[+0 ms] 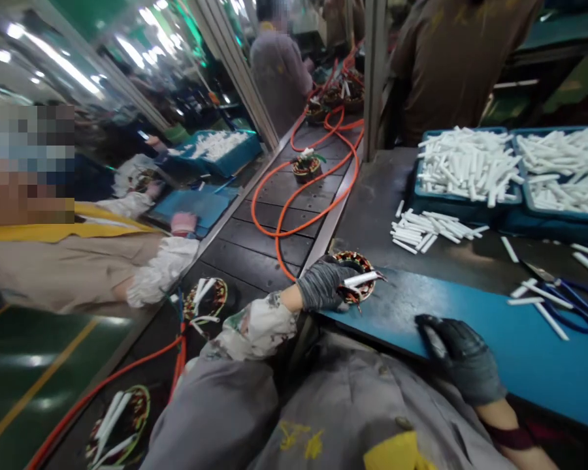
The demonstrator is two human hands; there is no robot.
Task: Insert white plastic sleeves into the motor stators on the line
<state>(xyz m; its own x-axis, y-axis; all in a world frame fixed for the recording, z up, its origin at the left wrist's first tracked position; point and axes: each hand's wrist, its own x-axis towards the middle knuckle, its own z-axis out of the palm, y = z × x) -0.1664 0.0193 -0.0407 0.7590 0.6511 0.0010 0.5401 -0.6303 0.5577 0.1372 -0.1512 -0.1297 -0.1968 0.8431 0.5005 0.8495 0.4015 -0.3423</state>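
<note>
My left hand [325, 284], in a grey glove, is wrapped round the near left side of a wound motor stator [357, 260] at the mat's left end. A white sleeve tube [360, 279] lies across the stator, with dark leads coming out of its end. My right hand [463, 356], in a dark grey glove, rests at the near edge of the blue mat [421, 294]. Its fingers are loosely bent and apart, and I see nothing held in them.
Blue bins [420, 189] of white tubes stand at the back right, near a loose tube pile [431, 228] and blue-handled scissors [575, 307]. On the conveyor [245, 238] lie an orange cable [279, 228] and more stators [306, 166]. A co-worker's sleeved arm [161, 267] reaches in from the left.
</note>
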